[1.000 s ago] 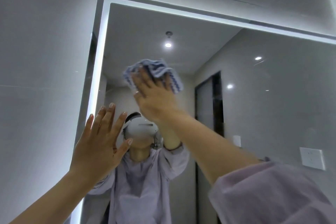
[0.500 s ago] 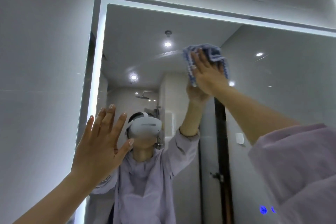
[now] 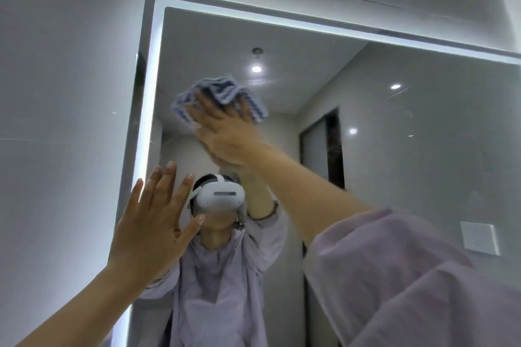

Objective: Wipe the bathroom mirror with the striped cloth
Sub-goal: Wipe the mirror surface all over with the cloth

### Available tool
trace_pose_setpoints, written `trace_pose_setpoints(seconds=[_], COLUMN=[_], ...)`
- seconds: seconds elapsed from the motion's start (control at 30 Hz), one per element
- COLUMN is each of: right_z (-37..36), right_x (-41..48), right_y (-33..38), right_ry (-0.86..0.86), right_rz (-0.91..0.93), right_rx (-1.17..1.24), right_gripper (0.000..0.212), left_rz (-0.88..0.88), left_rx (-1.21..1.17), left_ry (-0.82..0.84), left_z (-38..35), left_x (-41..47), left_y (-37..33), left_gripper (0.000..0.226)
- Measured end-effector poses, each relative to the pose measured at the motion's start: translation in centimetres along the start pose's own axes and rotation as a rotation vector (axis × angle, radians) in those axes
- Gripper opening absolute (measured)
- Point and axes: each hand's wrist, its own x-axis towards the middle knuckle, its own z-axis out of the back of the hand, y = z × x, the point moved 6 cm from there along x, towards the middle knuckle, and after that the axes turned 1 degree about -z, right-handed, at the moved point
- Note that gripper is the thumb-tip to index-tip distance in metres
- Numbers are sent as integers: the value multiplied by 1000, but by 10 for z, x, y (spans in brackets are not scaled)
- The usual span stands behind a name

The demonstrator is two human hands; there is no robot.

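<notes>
A large wall mirror (image 3: 408, 127) with a lit white border fills most of the head view. High on its upper left part, my right hand (image 3: 228, 135) presses a bunched blue-and-white striped cloth (image 3: 222, 93) flat against the glass, fingers stretched over it. My left hand (image 3: 153, 229) lies lower, near the mirror's left edge, with its fingers spread and straight against the glass, holding nothing. The mirror shows my reflection in a lilac shirt and a white headset.
Grey tiled wall (image 3: 62, 121) surrounds the mirror on the left and above. The lit border (image 3: 146, 110) runs down the left side and along the top. The reflection shows ceiling spotlights, a dark doorway and a white wall switch.
My right hand has swept the cloth from the mirror's upper middle back to the left, after moving right half a second before that. My left hand has stayed in place on the glass.
</notes>
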Motion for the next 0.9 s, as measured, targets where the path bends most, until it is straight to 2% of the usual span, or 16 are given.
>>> trace_pose_setpoints(seconds=[0.1,0.27,0.47,0.57,0.6,0.73,0.9], right_z=[-6,9,45,56,58,63,60], right_x=[9,11,1,-24,-35,-68,-62], right_y=[19,-9,-113,-167,-184,-231,-218], right_ry=[26,1,19,2,-11,-28,-46], right_rz=[57,123,-165,-343,-430,-739,-799], right_rx=[20,-183,-130,-137,-96,127,194], right_gripper=[51,55,57,80,80,53,53], left_rz=[-3,-11,-1,1,1,-4,-8], left_rx=[17,46,1,-15,-16,-18,-13], left_ry=[13,41,19,12,8,-1,-18], left_z=[0,-1,3,4,4,3,2], left_x=[0,0,-1,-2,-2,-1,-1], left_y=[0,1,0,1,1,0,0], left_gripper=[77,79,77,77,77,77,78])
